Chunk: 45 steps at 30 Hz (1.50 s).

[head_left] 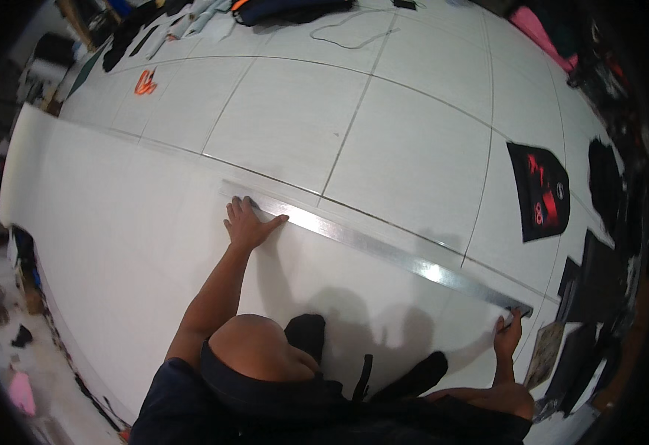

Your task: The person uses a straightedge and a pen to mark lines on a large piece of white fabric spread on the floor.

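A long metal straightedge (361, 243) lies slantwise along the far edge of a big white sheet (131, 245) on the floor. My left hand (248, 224) presses near its left end, fingers and thumb spread, fingertips on the metal. At its right end my right hand (509, 334) is closed, pinching something small and dark that I cannot make out beside the straightedge's dark tip. At the far left the sheet curls up. My knees and dark-socked feet rest on the sheet's near side.
White floor tiles (413, 133) stretch beyond the sheet. An orange object (145, 82) lies at the far left, a thin cable (354, 46) at the back. On the right lie a black panel with red print (539, 191) and several dark pieces (591, 282).
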Each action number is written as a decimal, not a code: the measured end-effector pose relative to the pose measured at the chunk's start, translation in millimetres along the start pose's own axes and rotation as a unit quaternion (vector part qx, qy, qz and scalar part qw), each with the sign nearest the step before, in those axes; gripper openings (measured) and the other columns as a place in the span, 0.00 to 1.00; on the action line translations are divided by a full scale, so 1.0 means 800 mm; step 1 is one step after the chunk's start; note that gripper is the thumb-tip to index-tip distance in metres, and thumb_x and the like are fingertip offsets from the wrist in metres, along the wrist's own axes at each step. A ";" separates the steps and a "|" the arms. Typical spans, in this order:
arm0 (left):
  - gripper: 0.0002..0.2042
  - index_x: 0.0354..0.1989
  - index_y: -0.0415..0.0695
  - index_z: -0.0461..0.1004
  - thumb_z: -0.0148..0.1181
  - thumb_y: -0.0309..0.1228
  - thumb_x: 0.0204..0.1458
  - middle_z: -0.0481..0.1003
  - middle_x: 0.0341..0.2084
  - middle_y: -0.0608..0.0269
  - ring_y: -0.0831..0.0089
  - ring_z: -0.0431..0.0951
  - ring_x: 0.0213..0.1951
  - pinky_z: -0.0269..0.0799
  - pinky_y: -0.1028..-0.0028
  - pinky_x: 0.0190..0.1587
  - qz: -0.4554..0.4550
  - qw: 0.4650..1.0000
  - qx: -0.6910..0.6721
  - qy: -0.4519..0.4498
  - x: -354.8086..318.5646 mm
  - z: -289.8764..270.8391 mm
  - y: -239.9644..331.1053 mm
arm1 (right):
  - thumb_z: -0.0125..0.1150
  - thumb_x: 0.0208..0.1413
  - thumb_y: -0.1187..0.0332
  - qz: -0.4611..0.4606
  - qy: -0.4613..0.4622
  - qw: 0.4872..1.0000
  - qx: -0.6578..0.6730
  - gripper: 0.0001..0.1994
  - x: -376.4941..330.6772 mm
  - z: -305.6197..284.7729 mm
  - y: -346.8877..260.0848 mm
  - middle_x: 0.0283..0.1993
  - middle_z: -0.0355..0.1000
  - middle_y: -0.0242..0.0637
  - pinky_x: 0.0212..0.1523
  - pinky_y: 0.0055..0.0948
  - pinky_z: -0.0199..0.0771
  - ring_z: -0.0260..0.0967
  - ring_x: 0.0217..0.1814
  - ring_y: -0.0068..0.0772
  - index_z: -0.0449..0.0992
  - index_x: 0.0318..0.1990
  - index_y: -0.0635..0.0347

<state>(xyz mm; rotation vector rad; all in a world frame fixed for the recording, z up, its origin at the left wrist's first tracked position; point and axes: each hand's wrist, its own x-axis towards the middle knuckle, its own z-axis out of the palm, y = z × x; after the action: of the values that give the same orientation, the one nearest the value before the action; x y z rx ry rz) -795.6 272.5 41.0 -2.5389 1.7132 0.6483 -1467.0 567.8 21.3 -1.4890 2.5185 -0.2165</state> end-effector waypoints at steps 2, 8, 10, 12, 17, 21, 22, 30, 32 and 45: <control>0.60 0.69 0.33 0.50 0.73 0.63 0.35 0.43 0.72 0.39 0.44 0.44 0.73 0.52 0.41 0.67 -0.007 1.000 0.016 -0.019 0.004 -0.004 0.006 | 0.54 0.64 0.75 0.029 -0.060 0.997 -0.036 0.24 0.030 -0.036 -0.023 0.52 0.72 0.52 0.50 0.39 0.71 0.72 0.49 0.47 0.59 0.66 0.67; 0.63 0.70 0.34 0.46 0.77 0.60 0.32 0.41 0.72 0.37 0.43 0.41 0.74 0.50 0.41 0.68 -0.040 0.997 -0.033 -0.050 0.009 -0.005 0.005 | 0.54 0.57 0.77 -0.349 -0.115 0.929 0.047 0.15 0.139 -0.106 -0.250 0.38 0.71 0.50 0.45 0.45 0.70 0.71 0.42 0.53 0.69 0.53 0.66; 0.65 0.71 0.34 0.43 0.77 0.60 0.31 0.40 0.72 0.36 0.42 0.41 0.74 0.51 0.39 0.67 -0.043 0.997 -0.043 -0.049 0.005 -0.012 0.011 | 0.55 0.57 0.76 -0.423 -0.167 0.889 0.053 0.13 0.161 -0.087 -0.331 0.41 0.72 0.49 0.47 0.44 0.71 0.71 0.45 0.54 0.71 0.50 0.64; 0.66 0.71 0.35 0.42 0.77 0.60 0.31 0.40 0.72 0.35 0.40 0.41 0.73 0.51 0.37 0.66 -0.052 0.997 -0.025 -0.048 0.005 -0.011 -0.003 | 0.58 0.58 0.74 -0.437 -0.230 0.862 0.117 0.12 0.173 -0.042 -0.414 0.46 0.74 0.46 0.48 0.40 0.74 0.74 0.48 0.49 0.74 0.49 0.61; 0.68 0.71 0.31 0.38 0.76 0.61 0.31 0.41 0.70 0.32 0.40 0.42 0.72 0.50 0.31 0.63 -0.038 0.997 -0.008 -0.072 0.019 -0.006 0.011 | 0.59 0.63 0.62 -0.305 -0.296 0.860 0.282 0.14 0.160 0.073 -0.612 0.47 0.78 0.44 0.49 0.32 0.76 0.77 0.48 0.39 0.79 0.49 0.62; 0.66 0.70 0.30 0.42 0.77 0.59 0.31 0.45 0.68 0.31 0.39 0.44 0.71 0.55 0.33 0.61 -0.033 0.995 -0.012 -0.096 0.022 -0.019 0.025 | 0.59 0.63 0.61 -0.275 -0.277 0.834 0.390 0.14 0.117 0.147 -0.719 0.43 0.79 0.44 0.46 0.31 0.77 0.78 0.43 0.38 0.80 0.47 0.62; 0.67 0.71 0.31 0.40 0.77 0.60 0.31 0.43 0.69 0.33 0.40 0.43 0.72 0.55 0.33 0.62 -0.037 0.993 -0.015 -0.109 0.021 -0.023 0.024 | 0.59 0.63 0.61 -0.269 -0.280 0.827 0.407 0.14 0.104 0.156 -0.740 0.41 0.79 0.44 0.45 0.32 0.77 0.78 0.42 0.38 0.80 0.47 0.62; 0.66 0.70 0.32 0.43 0.78 0.60 0.30 0.45 0.68 0.30 0.37 0.46 0.70 0.58 0.38 0.62 -0.035 0.997 0.013 -0.073 0.017 -0.009 0.004 | 0.58 0.62 0.60 -0.255 -0.326 0.819 0.398 0.16 0.079 0.191 -0.807 0.42 0.80 0.47 0.45 0.35 0.76 0.79 0.43 0.43 0.78 0.49 0.63; 0.66 0.70 0.31 0.43 0.78 0.59 0.30 0.45 0.68 0.31 0.38 0.47 0.70 0.58 0.37 0.61 -0.025 0.997 0.005 -0.073 0.019 -0.010 0.010 | 0.57 0.62 0.60 -0.262 -0.329 0.827 0.374 0.16 0.087 0.186 -0.809 0.41 0.80 0.46 0.45 0.35 0.76 0.78 0.41 0.42 0.78 0.48 0.63; 0.66 0.70 0.30 0.44 0.77 0.61 0.30 0.46 0.67 0.29 0.38 0.49 0.69 0.61 0.42 0.61 -0.002 0.998 0.020 -0.054 0.017 -0.009 0.005 | 0.56 0.62 0.63 -0.311 -0.327 0.807 0.383 0.11 0.082 0.182 -0.814 0.47 0.77 0.40 0.47 0.37 0.75 0.76 0.46 0.43 0.78 0.47 0.58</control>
<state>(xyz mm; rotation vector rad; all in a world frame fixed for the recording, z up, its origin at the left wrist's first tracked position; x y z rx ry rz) -792.6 256.6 44.0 -2.4314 1.6699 0.7281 -910.3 194.8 23.4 -1.5656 1.1206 -0.6037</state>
